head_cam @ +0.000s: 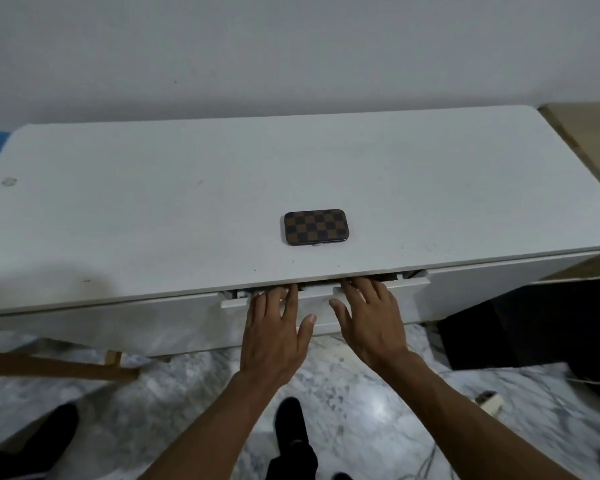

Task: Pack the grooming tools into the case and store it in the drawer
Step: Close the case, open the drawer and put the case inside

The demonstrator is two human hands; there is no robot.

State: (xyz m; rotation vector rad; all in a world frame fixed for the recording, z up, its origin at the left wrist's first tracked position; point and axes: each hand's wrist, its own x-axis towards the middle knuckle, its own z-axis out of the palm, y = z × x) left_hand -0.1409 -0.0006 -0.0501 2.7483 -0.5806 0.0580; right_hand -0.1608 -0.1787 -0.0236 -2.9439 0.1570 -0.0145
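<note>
both hands, left hand (274, 327) and right hand (371, 315), hook fingers over the drawer (326, 299) front's top edge. checkered case (315, 226) lies closed on the white surface (153, 202).

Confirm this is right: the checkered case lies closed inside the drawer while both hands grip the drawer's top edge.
Not quite. The head view shows the checkered case lying closed on the desk top, not inside the drawer. The left hand and right hand do grip its top edge.

Head view looks steeply down, close over the desk (153, 202).
</note>
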